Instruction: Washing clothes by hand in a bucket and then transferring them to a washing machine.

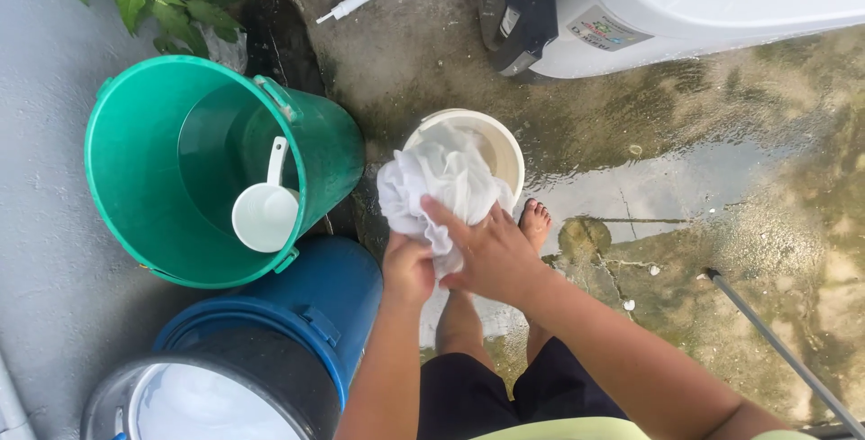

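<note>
A wet white cloth (pixel 439 181) is bunched up over a small cream bucket (pixel 507 147) on the wet concrete. My left hand (pixel 408 268) grips the cloth's lower end in a fist. My right hand (pixel 487 254) presses on the cloth from the right, fingers wrapped over it. My bare foot (pixel 535 222) stands just right of the cream bucket.
A large green bucket (pixel 135 125) holding water and a white dipper (pixel 265 213) stands at left. A blue barrel (pixel 315 300) and a grey tub (pixel 185 395) sit below it. A white washing machine (pixel 649 8) is at top right; a thin pole (pixel 779 350) lies at right.
</note>
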